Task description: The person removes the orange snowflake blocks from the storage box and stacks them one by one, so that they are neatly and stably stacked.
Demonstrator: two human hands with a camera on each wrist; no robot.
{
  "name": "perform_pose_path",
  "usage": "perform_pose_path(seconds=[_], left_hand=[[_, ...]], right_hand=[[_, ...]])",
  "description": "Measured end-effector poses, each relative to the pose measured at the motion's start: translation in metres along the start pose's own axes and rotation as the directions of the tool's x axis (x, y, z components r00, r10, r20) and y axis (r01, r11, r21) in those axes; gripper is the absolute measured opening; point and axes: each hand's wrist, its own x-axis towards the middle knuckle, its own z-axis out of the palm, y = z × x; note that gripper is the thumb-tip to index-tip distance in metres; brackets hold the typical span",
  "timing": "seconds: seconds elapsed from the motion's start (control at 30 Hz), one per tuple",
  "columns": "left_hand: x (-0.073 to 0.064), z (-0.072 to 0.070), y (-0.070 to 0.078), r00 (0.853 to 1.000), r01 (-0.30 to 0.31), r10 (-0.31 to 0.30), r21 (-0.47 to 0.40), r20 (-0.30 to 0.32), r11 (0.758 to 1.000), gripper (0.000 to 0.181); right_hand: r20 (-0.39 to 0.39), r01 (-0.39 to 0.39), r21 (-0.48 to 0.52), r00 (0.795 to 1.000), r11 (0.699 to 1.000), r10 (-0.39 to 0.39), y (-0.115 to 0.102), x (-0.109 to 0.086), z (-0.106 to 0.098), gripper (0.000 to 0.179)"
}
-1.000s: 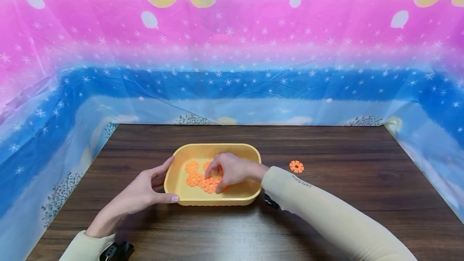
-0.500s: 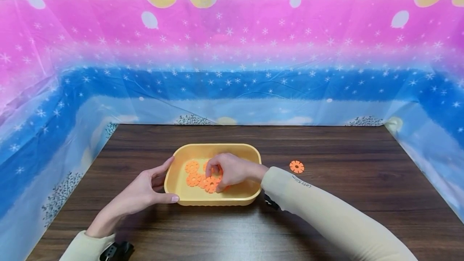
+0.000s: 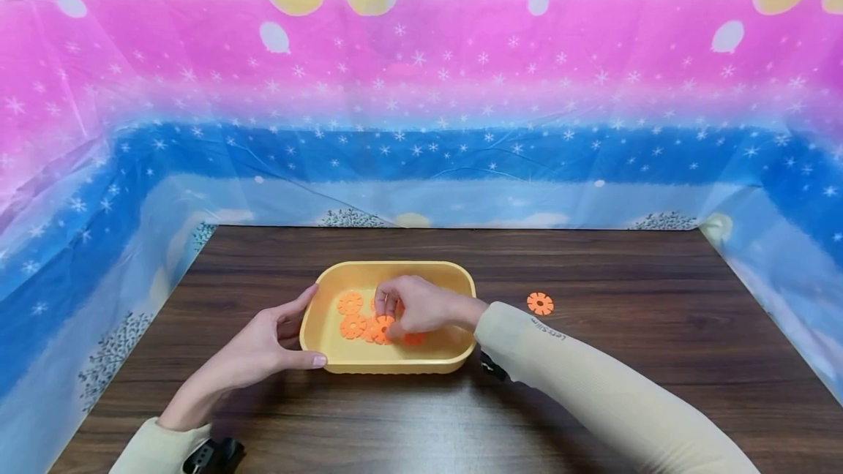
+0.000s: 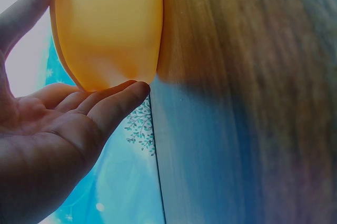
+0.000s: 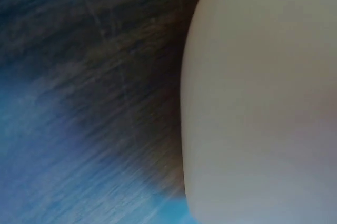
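A yellow plastic tub (image 3: 388, 369) stands on the table with several orange flower-shaped interlocking discs (image 3: 353, 326) lying in it. My left hand (image 3: 266, 346) holds the tub's left end, thumb on the front rim and fingers along the end wall; the left wrist view shows those fingers against the wall. Inside the tub, my right hand (image 3: 421, 306) pinches one orange disc (image 3: 383, 330) between thumb and bent fingers. That hand covers part of the pile. In the right wrist view a pale curved surface (image 5: 258, 98) fills the right side and the hand is hidden.
One more orange disc (image 3: 540, 303) lies on the dark wood table (image 3: 626, 342), right of the tub. A pink and blue printed cloth (image 3: 421, 137) hangs along the back and both sides.
My right thumb and fingers have drawn closer together, and the disc at them has shifted slightly away from the front rim. The left hand and tub keep their place.
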Motion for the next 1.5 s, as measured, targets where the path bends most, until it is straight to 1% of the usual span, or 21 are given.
perform_pose_path(seconds=[0.17,0.23,0.37,0.57,0.77,1.03,1.1,1.2,1.33,1.5], left_hand=[[0.0,0.0,0.001,1.0,0.003,-0.003,0.011,-0.003,1.0,0.11],[0.0,0.0,0.001,1.0,0.004,-0.004,0.017,-0.004,1.0,0.11],[0.0,0.0,0.001,1.0,0.006,-0.006,0.015,0.001,1.0,0.11],[0.0,0.0,0.0,1.0,0.005,-0.005,0.008,0.004,1.0,0.11],[0.0,0.0,0.001,1.0,0.01,-0.01,-0.009,0.008,1.0,0.111],[0.0,0.0,0.0,1.0,0.002,-0.002,-0.009,0.01,1.0,0.111],[0.0,0.0,0.0,1.0,0.0,0.0,-0.007,0.009,1.0,0.111],[0.0,0.0,0.0,1.0,0.0,0.0,-0.006,0.007,1.0,0.111],[0.0,0.0,0.0,1.0,0.003,-0.003,-0.011,0.004,1.0,0.111],[0.0,0.001,0.001,1.0,0.004,-0.004,-0.02,0.001,1.0,0.111]], right_hand=[[0.031,0.003,-0.036,1.0,0.999,-0.002,0.002,-0.001,-0.001,0.046],[0.045,0.014,-0.056,0.999,0.998,-0.011,0.002,-0.002,-0.001,0.049],[0.066,0.048,-0.069,0.997,0.997,-0.043,0.002,-0.002,-0.002,0.047],[0.069,0.084,-0.084,0.995,0.993,-0.078,0.003,-0.002,-0.004,0.041],[0.062,0.092,-0.081,0.994,0.992,-0.087,0.002,-0.004,-0.006,0.041],[-0.003,0.044,0.009,0.999,0.999,-0.044,-0.003,-0.016,-0.017,0.044],[-0.019,0.044,0.027,0.999,0.999,-0.043,-0.005,-0.02,-0.022,0.044],[-0.045,0.058,0.039,0.997,0.998,-0.056,-0.007,-0.025,-0.03,0.045],[-0.091,0.094,0.025,0.992,0.995,-0.092,-0.008,-0.033,-0.044,0.045],[-0.141,0.107,0.025,0.985,0.994,-0.102,-0.008,-0.045,-0.06,0.046]])
